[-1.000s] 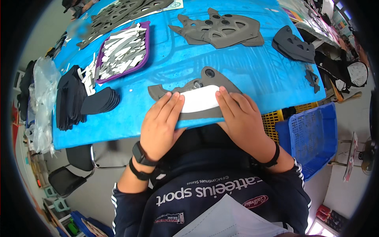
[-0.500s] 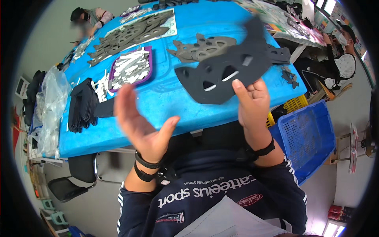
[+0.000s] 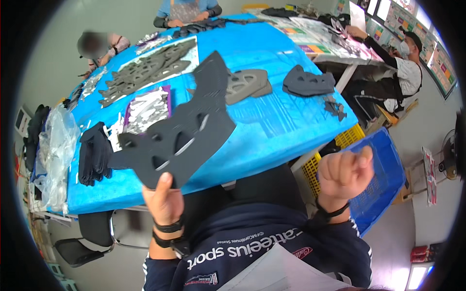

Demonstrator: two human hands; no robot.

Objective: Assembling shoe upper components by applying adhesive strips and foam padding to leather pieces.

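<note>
My left hand (image 3: 164, 201) grips the lower edge of a flat, dark grey cut-out piece (image 3: 187, 119), shaped like a shoe upper, with its thumb on the face. The curved piece is tilted up above the table and has several openings. My right hand (image 3: 345, 174) is closed, raised at the right in front of the blue crate; whatever its fingers hold, if anything, is hidden. Behind the held piece lie brownish-grey cut-out pieces (image 3: 248, 85), partly covered. A stack of dark grey pieces (image 3: 308, 81) sits further right, with small dark scraps (image 3: 335, 107) nearby.
A purple tray (image 3: 169, 99) of white and grey strips stands on the blue table (image 3: 272, 111). Black strips (image 3: 94, 153) are stacked at left, beside clear plastic bags (image 3: 56, 145). The blue crate (image 3: 386, 167) and a yellow basket (image 3: 350, 136) stand at right. Co-workers sit around.
The dark grey piece has passed from my right hand to my left and moved left. My right hand has let go, moved right and closed. The view has shifted, showing another person at the far side.
</note>
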